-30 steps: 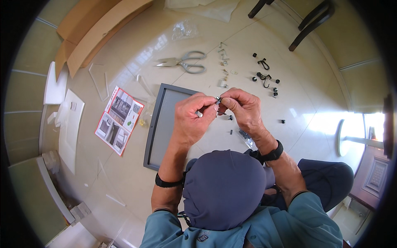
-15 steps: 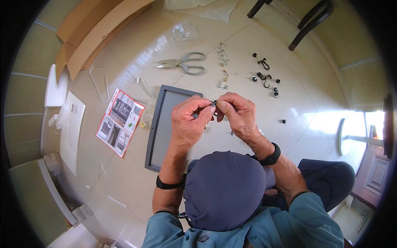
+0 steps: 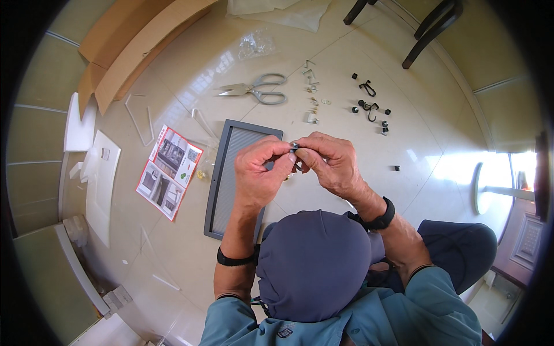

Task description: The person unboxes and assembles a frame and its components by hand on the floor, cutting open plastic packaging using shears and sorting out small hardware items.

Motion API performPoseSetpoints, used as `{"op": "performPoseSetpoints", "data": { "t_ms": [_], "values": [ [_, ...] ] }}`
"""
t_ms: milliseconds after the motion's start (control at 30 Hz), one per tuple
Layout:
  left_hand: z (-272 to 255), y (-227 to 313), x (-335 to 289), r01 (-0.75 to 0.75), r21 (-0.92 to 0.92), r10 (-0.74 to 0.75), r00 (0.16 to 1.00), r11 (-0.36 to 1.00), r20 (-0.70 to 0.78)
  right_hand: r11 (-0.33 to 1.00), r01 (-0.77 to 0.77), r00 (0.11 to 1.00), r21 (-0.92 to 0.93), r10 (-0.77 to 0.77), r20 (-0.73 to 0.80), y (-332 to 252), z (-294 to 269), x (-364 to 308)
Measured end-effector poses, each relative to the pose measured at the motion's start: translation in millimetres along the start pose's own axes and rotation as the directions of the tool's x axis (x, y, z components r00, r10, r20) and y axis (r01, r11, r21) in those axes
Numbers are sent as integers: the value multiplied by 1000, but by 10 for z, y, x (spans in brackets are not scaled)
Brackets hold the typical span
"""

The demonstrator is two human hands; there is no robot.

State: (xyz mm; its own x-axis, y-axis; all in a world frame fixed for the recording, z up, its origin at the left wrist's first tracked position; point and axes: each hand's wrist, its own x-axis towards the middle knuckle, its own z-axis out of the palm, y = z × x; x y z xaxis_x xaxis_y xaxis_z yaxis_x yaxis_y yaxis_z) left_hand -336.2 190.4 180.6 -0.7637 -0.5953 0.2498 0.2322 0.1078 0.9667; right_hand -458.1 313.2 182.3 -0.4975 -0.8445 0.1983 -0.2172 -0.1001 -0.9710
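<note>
My left hand (image 3: 255,173) and my right hand (image 3: 334,164) meet at the fingertips in front of me. Both pinch a small dark, shiny part (image 3: 294,147), mostly covered by the fingers, so its exact kind cannot be made out. Under and beside my left hand lies a dark grey rectangular tray-like frame (image 3: 217,179) with a mesh panel, flat on the floor. Beyond the hands sits a row of small metal brackets (image 3: 311,75) and brass-coloured pieces (image 3: 314,101). Farther right are black hooks (image 3: 371,111) and several small black knob-like pieces (image 3: 385,131).
Grey-handled scissors (image 3: 268,97) lie beyond the frame. To the left are a printed instruction sheet (image 3: 169,173), white foam (image 3: 104,193) and an open cardboard box (image 3: 133,57). A clear plastic bag (image 3: 255,45) lies far ahead; dark chair legs (image 3: 427,46) stand far right.
Both hands have shifted slightly left, and the right fingers have moved over the small part, which has turned between the fingertips. Things on the floor stay where they were.
</note>
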Motion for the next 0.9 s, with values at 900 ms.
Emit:
{"op": "performPoseSetpoints", "data": {
  "t_ms": [900],
  "values": [
    [-17,92,69,-92,328,64,993,940,96,969,83,993,-234,-99,-58,-136,52,19]
  ]
}}
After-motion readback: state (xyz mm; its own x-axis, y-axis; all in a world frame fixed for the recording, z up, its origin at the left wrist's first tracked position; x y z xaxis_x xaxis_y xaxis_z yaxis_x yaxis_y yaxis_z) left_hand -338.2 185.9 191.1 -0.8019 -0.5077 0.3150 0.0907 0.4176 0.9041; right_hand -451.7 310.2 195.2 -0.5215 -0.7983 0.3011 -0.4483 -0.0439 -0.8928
